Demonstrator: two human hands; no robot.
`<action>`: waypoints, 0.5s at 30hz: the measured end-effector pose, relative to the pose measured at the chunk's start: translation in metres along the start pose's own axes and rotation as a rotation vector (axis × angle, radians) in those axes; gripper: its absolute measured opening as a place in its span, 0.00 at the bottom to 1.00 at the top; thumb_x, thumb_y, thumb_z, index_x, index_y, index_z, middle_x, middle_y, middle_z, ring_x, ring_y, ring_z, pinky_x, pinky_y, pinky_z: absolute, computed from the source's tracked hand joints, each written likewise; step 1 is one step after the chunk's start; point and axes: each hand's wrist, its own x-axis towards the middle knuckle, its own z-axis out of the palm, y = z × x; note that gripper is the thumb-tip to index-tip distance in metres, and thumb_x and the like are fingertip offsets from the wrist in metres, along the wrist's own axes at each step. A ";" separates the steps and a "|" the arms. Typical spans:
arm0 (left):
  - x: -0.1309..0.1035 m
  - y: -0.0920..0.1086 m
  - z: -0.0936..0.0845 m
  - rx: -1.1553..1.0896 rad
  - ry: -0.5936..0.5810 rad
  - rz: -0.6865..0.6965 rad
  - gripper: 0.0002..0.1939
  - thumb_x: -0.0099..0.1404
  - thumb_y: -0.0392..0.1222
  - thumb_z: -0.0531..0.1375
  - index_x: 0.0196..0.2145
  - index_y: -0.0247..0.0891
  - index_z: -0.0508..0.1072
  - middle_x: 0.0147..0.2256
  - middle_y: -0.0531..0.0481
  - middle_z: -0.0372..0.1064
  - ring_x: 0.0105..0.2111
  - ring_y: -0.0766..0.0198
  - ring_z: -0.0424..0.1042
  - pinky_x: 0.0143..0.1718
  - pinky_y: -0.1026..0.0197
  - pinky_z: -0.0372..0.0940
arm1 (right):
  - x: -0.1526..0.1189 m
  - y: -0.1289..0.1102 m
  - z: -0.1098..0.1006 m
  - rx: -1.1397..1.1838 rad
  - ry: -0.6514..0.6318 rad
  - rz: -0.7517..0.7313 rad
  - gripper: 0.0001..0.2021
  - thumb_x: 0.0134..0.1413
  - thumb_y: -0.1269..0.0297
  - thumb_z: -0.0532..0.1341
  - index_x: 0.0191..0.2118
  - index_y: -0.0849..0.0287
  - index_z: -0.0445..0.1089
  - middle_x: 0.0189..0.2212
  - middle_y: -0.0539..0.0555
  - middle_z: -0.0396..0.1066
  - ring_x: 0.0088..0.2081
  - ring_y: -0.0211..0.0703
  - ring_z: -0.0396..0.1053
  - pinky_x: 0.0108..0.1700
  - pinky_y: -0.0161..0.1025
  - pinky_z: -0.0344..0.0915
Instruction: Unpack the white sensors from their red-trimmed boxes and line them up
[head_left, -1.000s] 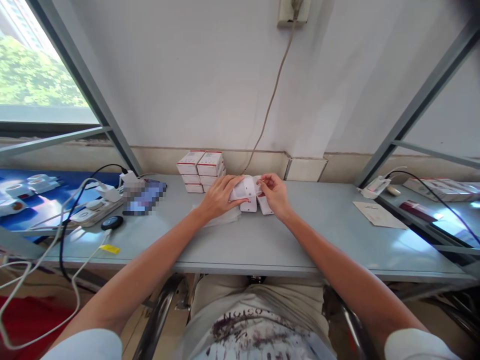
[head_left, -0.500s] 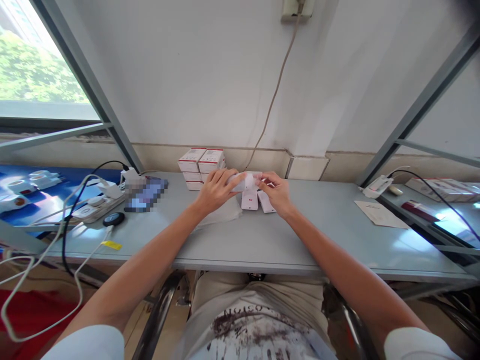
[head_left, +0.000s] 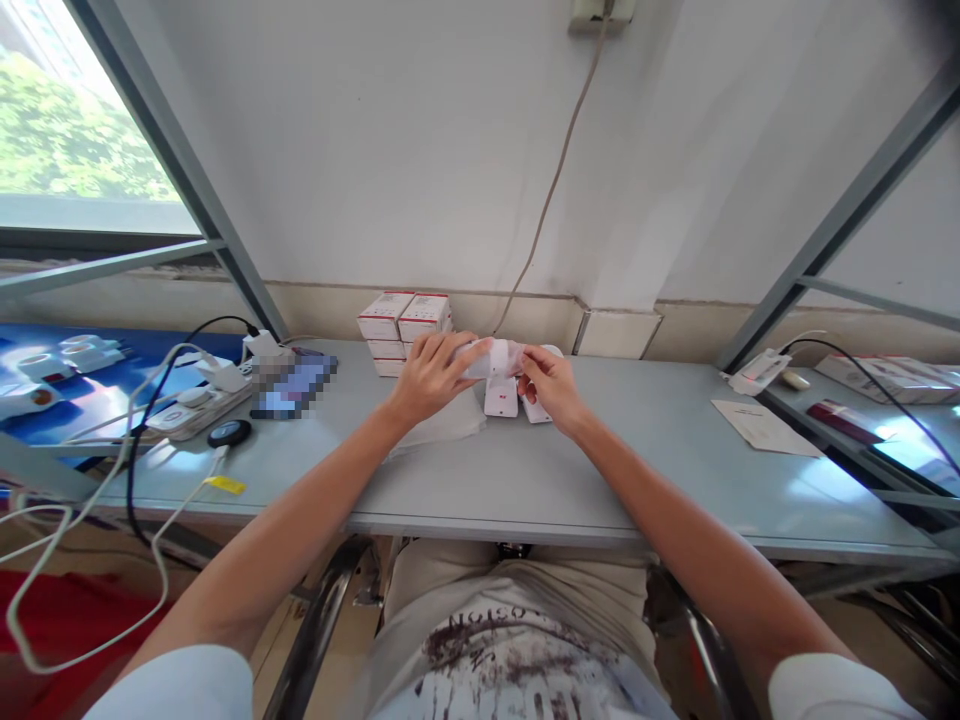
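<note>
My left hand (head_left: 433, 378) is closed around the left side of a white item in a thin translucent wrapper (head_left: 501, 356), held just above the desk. At the wrapper's right end, my right hand (head_left: 553, 384) pinches its edge between thumb and fingers. What lies inside the wrapper is partly hidden. Below it, a flat white device (head_left: 501, 400) with a small red mark lies on the desk. A second white device (head_left: 535, 411) is beside it, partly covered by my right hand. Thin translucent sheets or bags (head_left: 448, 422) spread under my left wrist.
Stacked white boxes with red edges (head_left: 403, 318) stand against the wall behind my left hand. Leftward are a blurred phone (head_left: 296, 385), a power strip (head_left: 199, 410), a round black puck (head_left: 229, 433) and loose cables. At right lie a paper (head_left: 765, 427) and a white adapter (head_left: 757, 372).
The wrapper now appears stretched out more evenly between my hands. My right fingers have shifted slightly along its right end, and more of a white object behind my right hand shows.
</note>
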 end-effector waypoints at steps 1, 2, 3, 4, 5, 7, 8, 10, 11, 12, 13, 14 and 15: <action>0.000 0.001 0.000 0.003 0.006 -0.006 0.30 0.78 0.64 0.55 0.69 0.48 0.71 0.59 0.38 0.75 0.55 0.45 0.74 0.59 0.44 0.64 | -0.001 0.000 0.001 -0.005 -0.012 -0.003 0.20 0.55 0.41 0.70 0.38 0.54 0.77 0.28 0.49 0.77 0.21 0.33 0.67 0.17 0.30 0.58; 0.001 0.001 0.000 0.007 0.010 -0.010 0.31 0.78 0.65 0.55 0.68 0.48 0.71 0.58 0.37 0.76 0.54 0.44 0.74 0.58 0.44 0.64 | -0.002 -0.001 0.001 -0.009 -0.024 -0.010 0.21 0.55 0.40 0.70 0.38 0.54 0.76 0.28 0.49 0.76 0.20 0.33 0.66 0.17 0.30 0.59; 0.001 0.002 -0.001 0.010 0.017 -0.013 0.31 0.77 0.65 0.56 0.68 0.47 0.71 0.58 0.37 0.76 0.53 0.45 0.75 0.57 0.44 0.65 | -0.003 -0.002 0.002 -0.015 -0.039 -0.019 0.21 0.56 0.39 0.70 0.37 0.54 0.74 0.27 0.49 0.76 0.20 0.33 0.66 0.17 0.30 0.59; 0.001 0.002 -0.001 0.010 0.025 -0.014 0.31 0.77 0.66 0.57 0.68 0.47 0.71 0.57 0.38 0.76 0.53 0.45 0.75 0.56 0.45 0.65 | -0.004 -0.003 0.002 -0.020 -0.057 -0.027 0.22 0.56 0.39 0.70 0.37 0.54 0.72 0.27 0.48 0.75 0.20 0.33 0.66 0.17 0.29 0.59; 0.001 0.002 -0.001 0.007 0.032 -0.015 0.32 0.76 0.66 0.57 0.68 0.46 0.71 0.57 0.38 0.77 0.53 0.45 0.75 0.56 0.45 0.66 | -0.005 -0.004 0.003 -0.024 -0.074 -0.037 0.22 0.56 0.39 0.71 0.37 0.53 0.71 0.27 0.48 0.75 0.20 0.33 0.66 0.17 0.29 0.58; 0.001 0.002 -0.002 -0.016 0.038 -0.017 0.32 0.76 0.65 0.58 0.69 0.45 0.70 0.56 0.37 0.76 0.53 0.46 0.76 0.57 0.45 0.67 | -0.006 -0.005 0.004 -0.028 -0.098 -0.053 0.22 0.56 0.40 0.71 0.37 0.52 0.69 0.27 0.47 0.74 0.20 0.33 0.66 0.16 0.30 0.58; 0.001 0.002 -0.002 -0.035 0.040 -0.019 0.33 0.76 0.65 0.59 0.69 0.45 0.69 0.57 0.37 0.76 0.54 0.46 0.76 0.57 0.45 0.67 | -0.007 -0.006 0.005 -0.032 -0.106 -0.058 0.21 0.56 0.40 0.71 0.37 0.52 0.68 0.28 0.47 0.74 0.20 0.33 0.66 0.16 0.30 0.58; 0.001 0.002 -0.002 -0.077 0.042 -0.017 0.34 0.76 0.65 0.59 0.71 0.44 0.67 0.58 0.36 0.75 0.55 0.46 0.75 0.59 0.44 0.68 | -0.008 -0.007 0.005 -0.051 -0.125 -0.063 0.21 0.58 0.40 0.70 0.38 0.52 0.69 0.30 0.47 0.74 0.21 0.33 0.66 0.17 0.30 0.58; 0.000 0.002 -0.002 -0.092 0.043 -0.013 0.35 0.76 0.64 0.60 0.71 0.44 0.66 0.58 0.36 0.74 0.56 0.45 0.75 0.60 0.43 0.68 | -0.008 -0.006 0.004 -0.067 -0.137 -0.065 0.20 0.59 0.40 0.70 0.38 0.52 0.69 0.31 0.48 0.75 0.22 0.33 0.66 0.17 0.30 0.59; 0.000 0.001 -0.001 -0.099 0.043 -0.008 0.35 0.75 0.64 0.60 0.71 0.44 0.66 0.58 0.35 0.74 0.57 0.45 0.75 0.61 0.43 0.68 | -0.008 -0.006 0.004 -0.084 -0.147 -0.067 0.20 0.60 0.40 0.69 0.38 0.52 0.70 0.31 0.48 0.75 0.22 0.34 0.66 0.17 0.30 0.59; -0.001 0.001 -0.001 -0.100 0.039 -0.005 0.36 0.75 0.64 0.60 0.72 0.43 0.65 0.59 0.35 0.74 0.57 0.45 0.75 0.61 0.43 0.68 | -0.008 -0.005 0.003 -0.101 -0.157 -0.069 0.20 0.60 0.39 0.68 0.38 0.52 0.71 0.32 0.49 0.75 0.23 0.34 0.66 0.18 0.31 0.59; -0.001 0.001 -0.002 -0.097 0.032 -0.003 0.36 0.75 0.64 0.60 0.71 0.42 0.65 0.58 0.34 0.74 0.57 0.45 0.75 0.61 0.43 0.68 | -0.008 -0.004 0.003 -0.117 -0.164 -0.070 0.21 0.61 0.39 0.68 0.38 0.52 0.72 0.32 0.49 0.75 0.23 0.34 0.66 0.18 0.31 0.59; 0.000 0.001 -0.002 -0.094 0.024 -0.004 0.35 0.76 0.64 0.60 0.71 0.42 0.66 0.58 0.34 0.74 0.57 0.45 0.75 0.61 0.43 0.69 | -0.008 -0.003 0.002 -0.130 -0.166 -0.069 0.21 0.61 0.38 0.67 0.38 0.52 0.73 0.32 0.49 0.75 0.23 0.34 0.66 0.18 0.31 0.59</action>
